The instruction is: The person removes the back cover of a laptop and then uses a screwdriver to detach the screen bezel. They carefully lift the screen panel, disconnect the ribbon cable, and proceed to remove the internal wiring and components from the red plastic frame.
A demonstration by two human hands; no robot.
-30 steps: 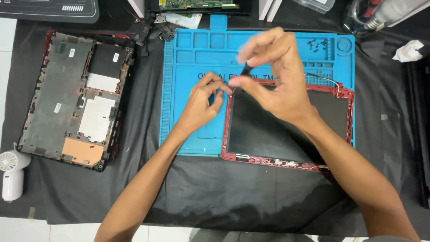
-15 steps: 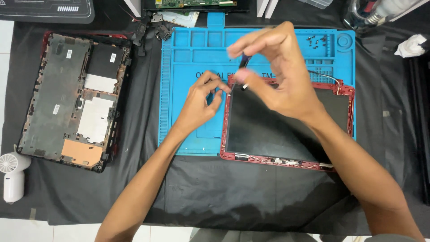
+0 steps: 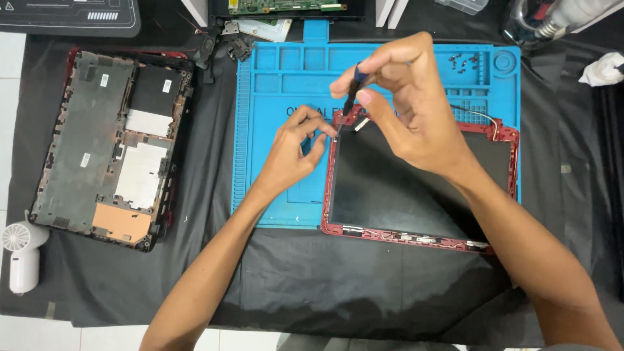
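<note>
A red-framed laptop screen lid point(image 3: 416, 237) lies face up on a blue silicone work mat point(image 3: 273, 97), its dark panel point(image 3: 390, 195) showing. My right hand point(image 3: 403, 97) holds a small dark-handled screwdriver point(image 3: 351, 96) upright, its tip at the lid's top-left corner. My left hand point(image 3: 296, 146) rests on the mat beside that corner, thumb and fingers pinched together against the red frame edge. Whether anything is between those fingertips cannot be made out.
An opened laptop base point(image 3: 110, 143) with bare internals lies at the left on black cloth. Several small screws point(image 3: 465, 62) sit in the mat's top-right compartments. A white handheld fan point(image 3: 23, 257) stands at the far left, a circuit board point(image 3: 286, 6) at the top.
My right hand has shifted slightly, bringing the screwdriver more upright over the lid's top-left corner. My left hand stays pinched at the same corner.
</note>
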